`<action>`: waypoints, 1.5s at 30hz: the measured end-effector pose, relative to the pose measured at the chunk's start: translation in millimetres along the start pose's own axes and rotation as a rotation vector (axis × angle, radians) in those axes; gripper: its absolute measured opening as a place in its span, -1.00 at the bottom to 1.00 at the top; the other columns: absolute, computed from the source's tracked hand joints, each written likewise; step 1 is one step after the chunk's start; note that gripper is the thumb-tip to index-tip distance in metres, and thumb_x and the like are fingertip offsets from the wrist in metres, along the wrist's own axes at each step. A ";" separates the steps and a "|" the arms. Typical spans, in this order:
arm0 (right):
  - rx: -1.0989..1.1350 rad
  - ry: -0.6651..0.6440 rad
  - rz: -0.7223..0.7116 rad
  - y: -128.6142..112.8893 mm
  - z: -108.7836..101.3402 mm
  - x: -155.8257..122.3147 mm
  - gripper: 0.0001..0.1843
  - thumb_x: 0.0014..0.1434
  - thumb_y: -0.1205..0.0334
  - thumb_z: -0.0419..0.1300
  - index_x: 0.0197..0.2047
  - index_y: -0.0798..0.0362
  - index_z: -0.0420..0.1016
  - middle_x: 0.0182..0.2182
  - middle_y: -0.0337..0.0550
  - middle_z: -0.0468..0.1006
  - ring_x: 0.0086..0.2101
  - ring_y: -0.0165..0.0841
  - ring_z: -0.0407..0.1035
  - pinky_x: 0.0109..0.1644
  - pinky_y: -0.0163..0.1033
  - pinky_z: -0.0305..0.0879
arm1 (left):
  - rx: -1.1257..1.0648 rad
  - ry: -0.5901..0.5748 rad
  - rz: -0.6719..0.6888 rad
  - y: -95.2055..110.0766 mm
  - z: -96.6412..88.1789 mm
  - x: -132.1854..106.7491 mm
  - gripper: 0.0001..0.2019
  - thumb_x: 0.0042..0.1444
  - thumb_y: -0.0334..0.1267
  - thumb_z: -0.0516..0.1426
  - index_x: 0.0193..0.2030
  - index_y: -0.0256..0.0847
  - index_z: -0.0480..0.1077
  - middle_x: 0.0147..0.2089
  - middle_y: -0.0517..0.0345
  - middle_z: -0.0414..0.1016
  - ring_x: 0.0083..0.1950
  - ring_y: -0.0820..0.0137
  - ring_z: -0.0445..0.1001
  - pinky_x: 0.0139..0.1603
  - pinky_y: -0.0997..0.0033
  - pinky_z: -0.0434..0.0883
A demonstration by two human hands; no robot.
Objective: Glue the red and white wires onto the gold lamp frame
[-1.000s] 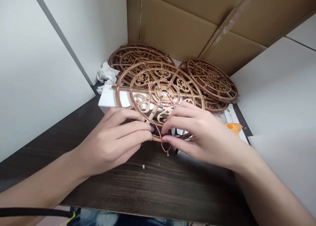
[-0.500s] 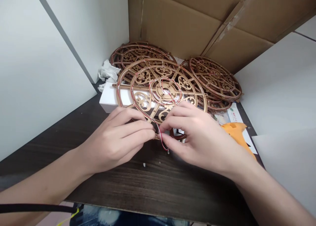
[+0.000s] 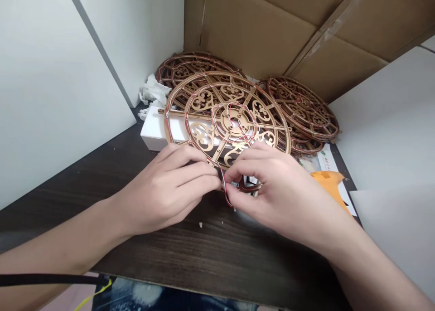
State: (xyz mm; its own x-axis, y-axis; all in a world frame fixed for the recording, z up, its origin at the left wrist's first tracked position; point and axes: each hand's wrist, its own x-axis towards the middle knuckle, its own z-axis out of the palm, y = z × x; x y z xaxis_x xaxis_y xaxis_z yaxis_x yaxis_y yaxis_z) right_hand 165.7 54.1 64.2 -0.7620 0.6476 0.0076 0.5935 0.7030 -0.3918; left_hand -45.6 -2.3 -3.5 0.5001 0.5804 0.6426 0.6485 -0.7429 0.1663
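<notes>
A round gold-brown openwork frame (image 3: 220,145) with scrolled ornaments leans, tilted, on a white box (image 3: 152,132). My left hand (image 3: 176,191) is closed at the frame's near rim, its fingertips hiding what they press on. Thin red-and-white wire (image 3: 224,194) runs from the rim down between my hands and ends in a small loose tip. My right hand (image 3: 272,188) pinches this wire between thumb and index finger, close to the left fingertips. More of the same wire is looped around the frame's hub.
Similar round frames are stacked behind at the left (image 3: 200,61) and right (image 3: 302,104), against a cardboard sheet (image 3: 265,25). Crumpled white tissue (image 3: 152,91) lies by the box. An orange tool (image 3: 329,184) rests on printed paper at right. White panels flank the dark tabletop (image 3: 190,256).
The camera view has shifted slightly, so the whole scene sits a little further right. Both hands keep nearly the same hold at the rim and wire.
</notes>
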 end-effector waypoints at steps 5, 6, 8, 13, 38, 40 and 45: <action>-0.017 -0.019 -0.009 2.3 -2.5 -1.6 -0.85 0.20 0.38 0.24 -0.36 -0.03 0.60 -0.39 -0.30 0.55 -0.20 -0.32 0.33 -0.08 -0.19 0.25 | -0.014 0.008 -0.001 1.1 1.5 -2.1 -0.83 0.26 -0.53 0.18 -0.06 -0.28 0.47 -0.09 0.16 0.66 -0.01 0.25 0.45 -0.01 0.18 0.34; -0.015 -0.025 -0.012 2.9 -3.1 -1.9 -0.85 0.20 0.38 0.24 -0.34 -0.03 0.60 -0.37 -0.29 0.54 -0.18 -0.32 0.33 -0.07 -0.19 0.25 | -0.018 0.011 -0.004 1.0 1.7 -2.6 -0.83 0.26 -0.53 0.17 -0.05 -0.28 0.47 -0.08 0.15 0.65 -0.01 0.25 0.45 -0.01 0.18 0.33; -0.015 -0.042 -0.020 3.8 -4.5 -2.2 -0.86 0.22 0.37 0.23 -0.32 -0.03 0.60 -0.34 -0.27 0.53 -0.16 -0.32 0.33 -0.06 -0.19 0.26 | -0.025 0.015 -0.004 0.5 2.3 -3.4 -0.83 0.27 -0.52 0.16 -0.04 -0.28 0.47 -0.07 0.15 0.65 -0.01 0.25 0.45 0.00 0.18 0.33; -0.059 -0.042 -0.039 5.6 -6.7 -2.7 -0.88 0.24 0.33 0.23 -0.32 -0.02 0.56 -0.32 -0.26 0.51 -0.16 -0.32 0.32 -0.09 -0.19 0.26 | -0.027 0.004 0.000 0.4 3.5 -4.0 -0.82 0.30 -0.50 0.15 -0.02 -0.26 0.47 -0.06 0.12 0.65 0.01 0.23 0.44 0.03 0.17 0.32; -0.258 -0.046 -0.080 6.4 -13.8 -7.2 -0.85 0.24 0.28 0.25 -0.38 0.02 0.57 -0.40 -0.23 0.54 -0.25 -0.29 0.39 -0.21 -0.18 0.24 | -0.026 -0.081 -0.018 1.6 6.0 -7.6 -0.69 0.34 -0.51 0.05 0.09 -0.16 0.47 0.02 0.07 0.59 0.09 0.19 0.37 0.11 0.10 0.28; -0.274 -0.044 -0.070 5.3 -13.8 -7.0 -0.85 0.24 0.28 0.25 -0.38 0.03 0.57 -0.40 -0.23 0.55 -0.25 -0.29 0.40 -0.22 -0.18 0.23 | -0.022 -0.075 -0.008 2.1 5.6 -7.1 -0.69 0.33 -0.53 0.06 0.09 -0.19 0.47 0.00 0.06 0.59 0.08 0.18 0.37 0.10 0.10 0.29; -0.305 -0.065 -0.056 3.3 -13.8 -6.9 -0.85 0.24 0.27 0.25 -0.37 0.03 0.57 -0.40 -0.21 0.56 -0.26 -0.28 0.41 -0.24 -0.18 0.21 | -0.021 -0.105 -0.010 3.0 4.3 -6.4 -0.70 0.32 -0.55 0.07 0.09 -0.20 0.45 -0.01 0.06 0.60 0.10 0.17 0.35 0.11 0.08 0.29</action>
State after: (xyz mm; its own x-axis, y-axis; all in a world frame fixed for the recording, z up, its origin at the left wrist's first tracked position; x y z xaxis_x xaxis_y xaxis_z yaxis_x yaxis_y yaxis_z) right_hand 176.5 56.0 75.5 -0.8047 0.5923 -0.0415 0.5932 0.7991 -0.0980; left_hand -44.4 -6.7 -10.3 0.5519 0.6184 0.5594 0.6421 -0.7432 0.1882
